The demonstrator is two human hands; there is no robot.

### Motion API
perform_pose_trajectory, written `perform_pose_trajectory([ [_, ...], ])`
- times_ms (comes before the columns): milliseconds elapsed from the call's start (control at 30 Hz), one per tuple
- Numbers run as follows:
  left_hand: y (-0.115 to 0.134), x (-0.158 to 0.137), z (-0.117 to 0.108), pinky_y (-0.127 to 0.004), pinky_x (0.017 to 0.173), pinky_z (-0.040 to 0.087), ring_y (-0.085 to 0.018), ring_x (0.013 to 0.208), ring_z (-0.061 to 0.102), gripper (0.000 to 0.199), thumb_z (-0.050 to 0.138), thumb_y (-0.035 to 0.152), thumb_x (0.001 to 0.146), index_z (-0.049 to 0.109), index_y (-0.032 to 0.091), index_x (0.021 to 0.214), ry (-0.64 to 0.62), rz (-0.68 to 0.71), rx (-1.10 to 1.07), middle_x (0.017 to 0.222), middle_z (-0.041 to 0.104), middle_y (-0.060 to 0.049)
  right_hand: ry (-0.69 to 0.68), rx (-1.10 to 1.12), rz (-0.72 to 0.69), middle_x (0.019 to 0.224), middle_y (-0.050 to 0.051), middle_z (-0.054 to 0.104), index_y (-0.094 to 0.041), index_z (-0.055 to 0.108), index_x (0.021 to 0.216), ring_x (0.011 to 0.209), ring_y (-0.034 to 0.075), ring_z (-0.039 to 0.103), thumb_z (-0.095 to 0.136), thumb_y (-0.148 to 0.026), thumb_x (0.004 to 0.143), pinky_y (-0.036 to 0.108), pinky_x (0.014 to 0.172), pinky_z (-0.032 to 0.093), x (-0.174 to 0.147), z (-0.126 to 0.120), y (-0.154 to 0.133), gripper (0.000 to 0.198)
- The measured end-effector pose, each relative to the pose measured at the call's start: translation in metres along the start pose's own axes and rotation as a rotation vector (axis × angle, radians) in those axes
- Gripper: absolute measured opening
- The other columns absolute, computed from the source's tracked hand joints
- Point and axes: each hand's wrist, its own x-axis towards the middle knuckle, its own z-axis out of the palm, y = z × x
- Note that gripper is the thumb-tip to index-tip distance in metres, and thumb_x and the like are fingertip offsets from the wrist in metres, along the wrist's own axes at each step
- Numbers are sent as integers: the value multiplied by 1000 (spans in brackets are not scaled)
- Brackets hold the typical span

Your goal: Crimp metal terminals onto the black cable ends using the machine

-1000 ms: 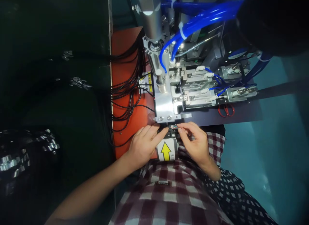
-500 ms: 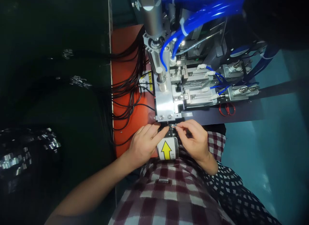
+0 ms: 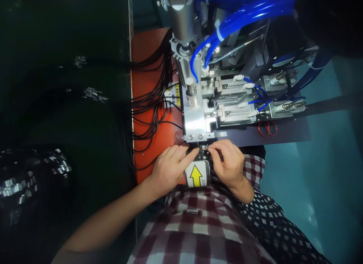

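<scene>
My right hand (image 3: 229, 165) pinches the ends of thin coloured wires (image 3: 205, 147) between thumb and forefinger, just in front of the machine's metal head. My left hand (image 3: 171, 166) lies across the front from the left. Its thumb is stretched out to a small black fixture (image 3: 201, 155), while its other fingers rest apart from the thumb at the edge of the metal plate (image 3: 195, 124). What lies under the left fingertips is hidden. Below the fixture sits a white label with a yellow arrow (image 3: 196, 176).
Black cables (image 3: 153, 101) run over the orange-red surface (image 3: 150, 48) to bundles with shiny metal ends (image 3: 95, 93) at the left. Blue air hoses (image 3: 249, 14) hang above the cylinders (image 3: 238, 114). Red-handled scissors (image 3: 267, 128) lie at the right of the machine.
The whole view has shifted slightly. The thin wires show a little more between my right fingertips and the fixture. My left hand keeps its place.
</scene>
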Motion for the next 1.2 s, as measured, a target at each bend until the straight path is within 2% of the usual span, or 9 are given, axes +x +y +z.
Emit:
perform_pose_trajectory([
  [233, -1, -1, 0, -32, 69, 45, -22, 84, 54, 35, 40, 15, 96, 65, 14, 121, -6, 8, -11, 102, 63, -13, -32, 63, 116, 81, 3, 63, -20, 57, 85, 72, 17, 58, 53, -15, 93, 32, 67, 46, 4, -4, 1, 9],
  [367, -1, -1, 0, -32, 69, 45, -21, 83, 54, 36, 38, 15, 97, 65, 14, 121, -14, 5, -5, 101, 63, -12, -49, 144, 169, 81, 2, 60, -20, 59, 95, 63, 13, 54, 58, -17, 90, 31, 63, 46, 2, -4, 1, 6],
  [633, 0, 0, -1, -31, 69, 45, -20, 82, 54, 36, 38, 16, 97, 66, 15, 120, -8, 0, 0, 101, 62, -12, -86, 105, 75, 77, 1, 62, -20, 59, 85, 65, 14, 55, 58, -15, 90, 32, 64, 43, 6, -3, -1, 7],
  [900, -1, -1, 1, -31, 70, 45, -19, 83, 55, 34, 40, 15, 97, 64, 15, 121, -3, 3, 4, 102, 63, -11, -96, 168, 149, 77, 1, 61, -21, 58, 84, 67, 15, 56, 55, -16, 91, 31, 64, 44, 6, -2, -1, 9],
  [1200, -1, 0, 0, -32, 69, 45, -21, 82, 54, 35, 39, 16, 97, 65, 14, 121, -3, 5, -4, 101, 62, -12, -117, 138, 136, 76, 2, 61, -21, 57, 84, 66, 15, 56, 54, -17, 91, 32, 65, 45, 7, -3, -2, 9],
])
